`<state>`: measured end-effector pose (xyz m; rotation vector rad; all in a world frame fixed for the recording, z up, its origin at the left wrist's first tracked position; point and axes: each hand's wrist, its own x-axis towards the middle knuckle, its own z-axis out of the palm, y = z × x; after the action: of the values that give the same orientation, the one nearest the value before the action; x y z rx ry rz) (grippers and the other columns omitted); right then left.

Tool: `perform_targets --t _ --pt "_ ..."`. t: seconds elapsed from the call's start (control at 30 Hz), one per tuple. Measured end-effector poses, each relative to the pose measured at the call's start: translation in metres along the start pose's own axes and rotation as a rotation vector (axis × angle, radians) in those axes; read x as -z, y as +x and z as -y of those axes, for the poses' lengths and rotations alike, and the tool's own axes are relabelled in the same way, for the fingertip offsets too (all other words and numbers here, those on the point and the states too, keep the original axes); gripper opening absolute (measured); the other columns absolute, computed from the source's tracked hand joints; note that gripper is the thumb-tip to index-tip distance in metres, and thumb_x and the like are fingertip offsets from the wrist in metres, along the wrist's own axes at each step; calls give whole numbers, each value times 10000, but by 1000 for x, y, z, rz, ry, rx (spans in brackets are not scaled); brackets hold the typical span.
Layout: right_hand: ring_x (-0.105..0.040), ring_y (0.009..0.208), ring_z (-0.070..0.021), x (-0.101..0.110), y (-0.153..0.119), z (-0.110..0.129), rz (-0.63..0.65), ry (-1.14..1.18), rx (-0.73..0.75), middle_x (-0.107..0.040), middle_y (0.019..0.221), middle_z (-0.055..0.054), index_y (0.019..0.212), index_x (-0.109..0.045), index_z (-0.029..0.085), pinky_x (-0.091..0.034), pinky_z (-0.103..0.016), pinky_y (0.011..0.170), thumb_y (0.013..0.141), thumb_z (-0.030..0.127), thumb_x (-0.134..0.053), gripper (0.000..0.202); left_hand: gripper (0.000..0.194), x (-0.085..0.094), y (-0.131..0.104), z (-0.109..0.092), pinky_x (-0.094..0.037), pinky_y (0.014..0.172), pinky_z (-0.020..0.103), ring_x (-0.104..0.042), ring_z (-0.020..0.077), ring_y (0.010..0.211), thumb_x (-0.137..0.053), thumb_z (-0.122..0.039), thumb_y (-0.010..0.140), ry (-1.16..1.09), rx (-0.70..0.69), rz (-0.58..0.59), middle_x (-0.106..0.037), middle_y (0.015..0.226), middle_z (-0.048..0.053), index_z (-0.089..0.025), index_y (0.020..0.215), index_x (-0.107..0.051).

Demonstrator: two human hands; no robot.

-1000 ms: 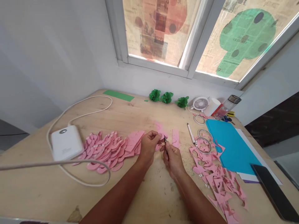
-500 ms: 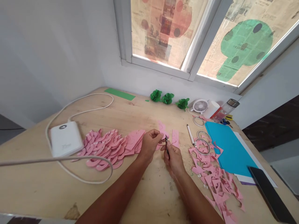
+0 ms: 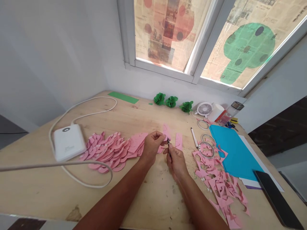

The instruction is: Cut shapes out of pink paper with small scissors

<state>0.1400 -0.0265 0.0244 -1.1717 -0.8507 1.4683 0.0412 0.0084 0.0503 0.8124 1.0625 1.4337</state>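
In the middle of the table my left hand [image 3: 153, 145] pinches a piece of pink paper [image 3: 166, 130] between thumb and fingers. My right hand [image 3: 177, 159] is closed round small dark scissors [image 3: 168, 142], whose blades meet the edge of that paper. Most of the handles are hidden by the fingers. To the left of my left hand lies a long overlapping pile of cut pink paper shapes [image 3: 112, 148]. A pink paper strip [image 3: 178, 141] rests just beyond my right hand.
Pink offcuts [image 3: 222, 185] spread at right, near metal rings [image 3: 206, 150], a white pen [image 3: 194, 137], blue sheets [image 3: 236, 151] and a phone [image 3: 275, 198]. Green paper flowers [image 3: 171, 101], a fan [image 3: 204, 109] and a bottle [image 3: 231, 113] line the back. A cabled white power bank [image 3: 69, 142] lies left.
Both hands stay together at the pink paper, with only a slight shift of the fingers and scissors. The whole view has moved a little.
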Motion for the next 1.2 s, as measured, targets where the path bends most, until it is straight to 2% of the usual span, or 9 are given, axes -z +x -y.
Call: perform_targets --t 0.47,0.9,1.2 --pt "-177 330 -39 -3 -2 1 -8 37 1 -309 363 98 622 -580 148 -97 -205 351 696 519 -602 379 163 0 -3 -3 -433 527 234 -546 110 498 -660 -268 575 19 -24 11 -606 549 3 -156 568 -542" --pt "-167 325 -39 -2 -1 1 -9 -11 -18 -303 359 98 616 -568 151 -75 -210 353 688 534 -600 391 140 1 1 -3 -417 493 214 -541 102 481 -653 -245 574 12 8 19 -626 565 20 -153 567 -548" --pt "-166 317 -40 -2 0 1 -5 -3 -30 -304 356 98 628 -571 152 -80 -213 347 687 573 -582 425 141 1 1 -6 -415 482 215 -544 110 471 -657 -244 547 46 7 28 -585 501 -1 -156 529 -548"
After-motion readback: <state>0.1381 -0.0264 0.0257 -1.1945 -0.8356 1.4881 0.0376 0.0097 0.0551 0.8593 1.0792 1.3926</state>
